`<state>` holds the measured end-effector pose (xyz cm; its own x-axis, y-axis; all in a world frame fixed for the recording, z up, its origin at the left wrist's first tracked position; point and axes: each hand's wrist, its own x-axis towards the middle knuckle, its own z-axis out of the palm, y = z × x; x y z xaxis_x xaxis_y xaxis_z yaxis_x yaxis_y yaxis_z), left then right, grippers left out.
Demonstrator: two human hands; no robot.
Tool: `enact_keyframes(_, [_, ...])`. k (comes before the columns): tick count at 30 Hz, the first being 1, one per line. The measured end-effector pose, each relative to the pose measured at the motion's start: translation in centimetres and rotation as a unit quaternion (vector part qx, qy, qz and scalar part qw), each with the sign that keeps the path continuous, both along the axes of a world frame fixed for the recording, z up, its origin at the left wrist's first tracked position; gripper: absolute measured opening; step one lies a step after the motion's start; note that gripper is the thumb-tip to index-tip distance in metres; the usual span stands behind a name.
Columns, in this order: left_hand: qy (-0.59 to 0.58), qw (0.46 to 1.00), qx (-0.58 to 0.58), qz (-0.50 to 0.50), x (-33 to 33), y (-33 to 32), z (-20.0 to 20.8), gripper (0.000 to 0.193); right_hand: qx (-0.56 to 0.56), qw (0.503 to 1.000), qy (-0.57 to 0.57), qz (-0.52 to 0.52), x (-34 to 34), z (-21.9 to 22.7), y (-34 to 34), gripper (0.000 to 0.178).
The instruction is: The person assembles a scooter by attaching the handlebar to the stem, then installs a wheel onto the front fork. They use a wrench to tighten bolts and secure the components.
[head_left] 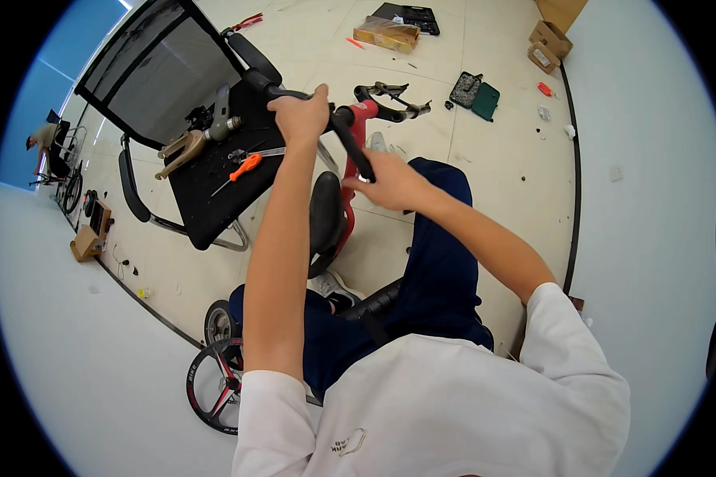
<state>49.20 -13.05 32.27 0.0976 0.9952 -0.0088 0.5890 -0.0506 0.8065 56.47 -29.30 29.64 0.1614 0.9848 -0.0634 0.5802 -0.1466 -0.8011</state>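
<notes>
Head view: left hand (303, 119) and right hand (393, 182) curl firmly around a black handlebar (352, 146) on a red frame (359, 127), beside a black chair (195, 208). It looks stiff and fairly light, best held near both ends

We see a black handlebar (352, 143) at our left hand (303, 119), a red frame (360, 127) and black saddle (326, 213) beside our right hand (393, 184), and an orange-handled screwdriver (247, 165) and black chair (208, 216) left of both.

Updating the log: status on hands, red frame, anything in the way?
Left hand on black handlebar, right hand at its near end. Red frame below. Chair close on left, orange screwdriver on it, may crowd that side.
</notes>
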Motion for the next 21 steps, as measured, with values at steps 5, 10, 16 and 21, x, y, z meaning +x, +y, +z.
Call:
enact_keyframes(5, [-0.044,0.999,0.005,-0.005,2.4,4.1,-2.9,0.098,0.067,0.996,-0.061,0.003,3.0,-2.6,3.3,0.036])
enact_keyframes(10, [-0.046,0.984,-0.163,-0.049,6.4,2.0,1.3,0.095,0.001,0.998,-0.014,-0.054,5.7,0.7,3.0,0.030])
enact_keyframes(16, [-0.033,0.988,-0.146,-0.048,9.3,2.7,-2.2,0.085,-0.044,0.997,-0.013,-0.061,8.8,-1.9,3.8,0.027])
enact_keyframes(21, [0.008,0.992,-0.118,-0.039,15.6,6.4,-5.0,0.087,-0.037,0.997,-0.001,-0.075,14.2,-4.1,7.3,0.026])
